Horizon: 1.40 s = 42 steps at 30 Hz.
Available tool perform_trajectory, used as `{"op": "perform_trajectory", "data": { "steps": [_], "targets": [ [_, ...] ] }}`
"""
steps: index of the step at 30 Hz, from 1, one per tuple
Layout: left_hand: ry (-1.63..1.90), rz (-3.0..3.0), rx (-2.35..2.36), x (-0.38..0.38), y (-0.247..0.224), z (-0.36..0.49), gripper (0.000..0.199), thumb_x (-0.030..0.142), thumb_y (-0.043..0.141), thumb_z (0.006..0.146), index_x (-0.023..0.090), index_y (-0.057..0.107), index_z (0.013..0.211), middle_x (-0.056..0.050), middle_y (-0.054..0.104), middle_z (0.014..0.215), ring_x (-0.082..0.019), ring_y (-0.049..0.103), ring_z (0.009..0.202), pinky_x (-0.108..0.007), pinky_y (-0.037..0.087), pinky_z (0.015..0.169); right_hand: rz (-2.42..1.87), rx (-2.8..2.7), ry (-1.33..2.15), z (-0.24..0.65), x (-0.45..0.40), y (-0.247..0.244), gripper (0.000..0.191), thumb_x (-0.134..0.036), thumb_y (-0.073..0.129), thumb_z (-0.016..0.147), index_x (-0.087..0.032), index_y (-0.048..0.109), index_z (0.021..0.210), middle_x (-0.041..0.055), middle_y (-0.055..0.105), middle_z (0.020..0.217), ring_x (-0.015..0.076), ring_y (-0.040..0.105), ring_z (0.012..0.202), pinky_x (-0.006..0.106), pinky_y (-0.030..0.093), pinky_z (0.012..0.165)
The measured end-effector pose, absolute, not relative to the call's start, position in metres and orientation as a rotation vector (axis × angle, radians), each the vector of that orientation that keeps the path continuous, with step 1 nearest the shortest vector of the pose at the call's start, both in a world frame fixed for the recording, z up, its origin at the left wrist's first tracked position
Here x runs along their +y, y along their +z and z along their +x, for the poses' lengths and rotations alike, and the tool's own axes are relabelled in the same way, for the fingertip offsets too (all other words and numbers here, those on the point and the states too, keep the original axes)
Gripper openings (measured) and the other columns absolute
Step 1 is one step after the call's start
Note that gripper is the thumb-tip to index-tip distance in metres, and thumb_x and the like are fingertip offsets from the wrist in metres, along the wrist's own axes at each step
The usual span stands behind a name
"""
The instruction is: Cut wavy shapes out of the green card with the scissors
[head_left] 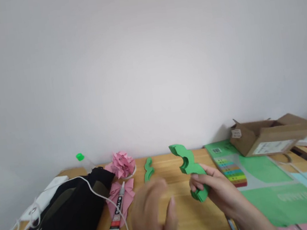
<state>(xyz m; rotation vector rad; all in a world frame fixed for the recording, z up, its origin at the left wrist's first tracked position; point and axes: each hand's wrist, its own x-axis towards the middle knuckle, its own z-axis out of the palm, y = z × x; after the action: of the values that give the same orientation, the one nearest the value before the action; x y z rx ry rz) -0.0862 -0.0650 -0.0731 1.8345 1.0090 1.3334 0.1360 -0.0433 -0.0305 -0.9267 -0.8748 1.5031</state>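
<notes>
My right hand [209, 183] grips a wavy green folded-paper strip [187, 159] by its lower part, with the curved upper end standing free above the fingers. To its left, my left hand [153, 216] is blurred by motion, its thumb and fingers apart and nothing between them. A smaller wavy green paper piece [148, 169] lies on the wooden table [194, 223] beyond the left hand. Left of that hand, a glue tube [118, 211] marked B-7000 rests on pink folded paper [128, 194]. Behind it sits a pink paper flower [122, 164].
A black bag [70, 214], white cable [95, 191], white power strip [45, 197] and green-capped bottle [84, 161] occupy the left. On the right are a green folder [299, 201], a multicoloured strip pack [231, 172] and an open cardboard box [273, 136]. A wall stands behind.
</notes>
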Motion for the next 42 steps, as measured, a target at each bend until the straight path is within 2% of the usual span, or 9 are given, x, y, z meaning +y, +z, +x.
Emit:
{"op": "perform_trajectory", "data": {
  "steps": [6, 12, 16, 22, 26, 29, 32, 36, 42],
  "targets": [
    [1.114, 1.29, 0.417, -0.011, 0.009, -0.028, 0.075, 0.059, 0.075, 0.066, 0.021, 0.049, 0.125, -0.015, 0.057, 0.132, -0.031, 0.054, 0.123, -0.042, 0.046, 0.098, -0.577, -0.874, 1.872, 0.114, -0.044, -0.014, 0.025, -0.026, 0.074, 0.07, -0.017, 0.053, 0.062, -0.0065, 0.043, 0.046, 0.0101, 0.048, 0.049, 0.025, 0.037, 0.057],
    [1.009, 1.057, 0.3, -0.024, 0.026, -0.022, 0.038, 0.033, 0.074, 0.077, 0.021, 0.061, 0.111, -0.008, 0.07, 0.102, -0.02, 0.069, 0.088, -0.031, 0.054, 0.077, -0.277, -0.73, 2.167, 0.103, -0.051, -0.018, 0.025, -0.024, 0.072, 0.07, -0.019, 0.049, 0.064, -0.0096, 0.035, 0.041, 0.0066, 0.034, 0.041, 0.023, 0.034, 0.051],
    [0.971, 0.979, 0.449, -0.022, 0.02, -0.021, 0.021, 0.034, 0.068, 0.08, 0.013, 0.066, 0.086, -0.007, 0.07, 0.079, -0.014, 0.067, 0.065, -0.022, 0.054, 0.062, -0.337, -0.666, 2.174, 0.098, -0.058, -0.02, 0.023, -0.025, 0.073, 0.072, -0.017, 0.053, 0.066, -0.0079, 0.043, 0.048, 0.0063, 0.044, 0.046, 0.022, 0.04, 0.057],
    [0.891, 0.815, 0.647, -0.017, 0.014, -0.024, 0.028, 0.043, 0.062, 0.082, 0.016, 0.057, 0.086, 0.003, 0.06, 0.054, -0.002, 0.032, 0.026, -0.013, 0.02, 0.025, -0.559, -0.908, 2.061, 0.105, -0.06, -0.021, 0.028, -0.043, 0.072, 0.077, -0.017, 0.066, 0.085, 0.0008, 0.061, 0.065, 0.0147, 0.059, 0.065, 0.028, 0.046, 0.064],
    [1.008, 0.724, 0.591, -0.02, 0.016, -0.02, 0.023, 0.032, 0.068, 0.077, 0.015, 0.053, 0.079, 0.003, 0.057, 0.062, -0.005, 0.049, 0.039, -0.015, 0.035, 0.032, -0.836, -1.464, 1.615, 0.126, -0.055, -0.014, 0.048, -0.062, 0.053, 0.085, -0.018, 0.068, 0.077, 0.0036, 0.062, 0.067, 0.0181, 0.058, 0.068, 0.033, 0.046, 0.068],
    [1.137, 0.709, 0.555, -0.023, 0.017, -0.017, 0.017, 0.024, 0.068, 0.077, 0.015, 0.053, 0.078, 0.004, 0.055, 0.068, -0.009, 0.06, 0.052, -0.019, 0.047, 0.046, -1.066, -1.606, 1.113, 0.138, -0.059, 0.0, 0.043, -0.055, 0.048, 0.091, -0.021, 0.068, 0.078, 0.004, 0.064, 0.071, 0.0176, 0.057, 0.067, 0.03, 0.043, 0.06],
    [1.218, 0.721, 0.567, -0.028, 0.019, -0.016, 0.015, 0.022, 0.067, 0.078, 0.016, 0.053, 0.079, 0.003, 0.054, 0.071, -0.013, 0.064, 0.062, -0.021, 0.047, 0.047, -1.106, -1.48, 0.844, 0.135, -0.07, 0.016, 0.029, -0.045, 0.055, 0.091, -0.024, 0.067, 0.077, 0.0, 0.058, 0.061, 0.0146, 0.053, 0.056, 0.028, 0.041, 0.054],
    [1.216, 0.717, 0.622, -0.035, 0.018, -0.011, 0.013, 0.023, 0.065, 0.08, 0.016, 0.055, 0.083, 0.003, 0.056, 0.071, -0.011, 0.06, 0.062, -0.022, 0.046, 0.053, -1.119, -1.4, 0.756, 0.12, -0.079, 0.025, 0.012, -0.032, 0.064, 0.088, -0.024, 0.065, 0.078, -0.0031, 0.056, 0.058, 0.0118, 0.05, 0.051, 0.025, 0.039, 0.048],
    [1.204, 0.81, 0.635, -0.043, 0.014, -0.008, 0.009, 0.024, 0.062, 0.085, 0.016, 0.058, 0.085, 0.003, 0.059, 0.071, -0.007, 0.055, 0.062, -0.02, 0.046, 0.06, -1.091, -1.446, 0.824, 0.119, -0.077, 0.02, 0.012, -0.023, 0.065, 0.087, -0.024, 0.061, 0.076, -0.0056, 0.057, 0.062, 0.0077, 0.052, 0.052, 0.019, 0.04, 0.046]
  ]
}}
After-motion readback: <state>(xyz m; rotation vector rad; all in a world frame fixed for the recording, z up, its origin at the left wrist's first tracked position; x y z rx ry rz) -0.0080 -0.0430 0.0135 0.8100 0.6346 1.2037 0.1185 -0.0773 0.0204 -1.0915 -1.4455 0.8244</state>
